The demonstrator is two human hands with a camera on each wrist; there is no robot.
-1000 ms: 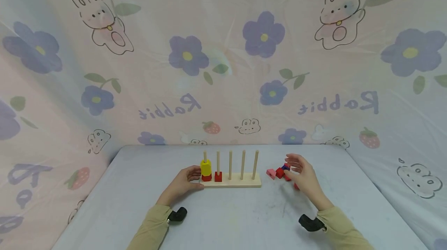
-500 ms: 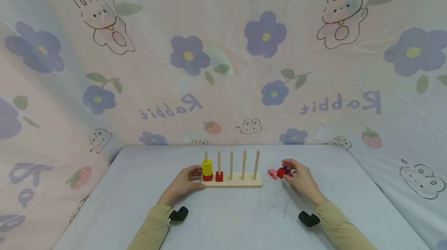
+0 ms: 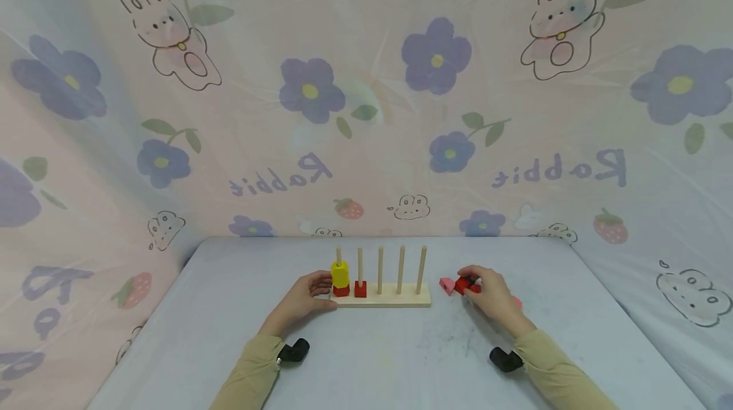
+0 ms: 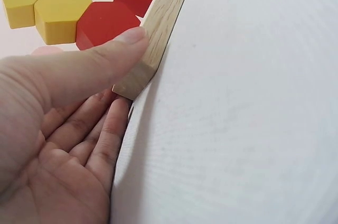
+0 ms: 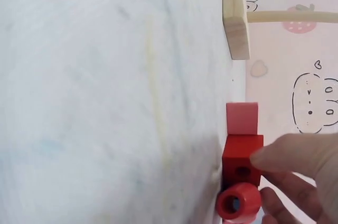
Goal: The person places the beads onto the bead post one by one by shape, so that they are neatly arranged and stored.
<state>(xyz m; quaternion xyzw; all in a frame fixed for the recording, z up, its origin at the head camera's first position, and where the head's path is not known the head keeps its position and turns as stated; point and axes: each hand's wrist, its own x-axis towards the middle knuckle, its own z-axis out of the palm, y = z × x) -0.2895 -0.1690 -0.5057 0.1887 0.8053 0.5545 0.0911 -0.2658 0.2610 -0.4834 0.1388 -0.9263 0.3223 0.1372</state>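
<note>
By the left grip, the peg board is bare matt wood (grain visible); painted blocks look smooth, the tabletop matt.

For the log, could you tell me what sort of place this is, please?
Probably a tabletop play or recording booth: a pale table, a rabbit-and-flower printed sheet draped behind and around it, and a wooden peg toy with coloured blocks.
</note>
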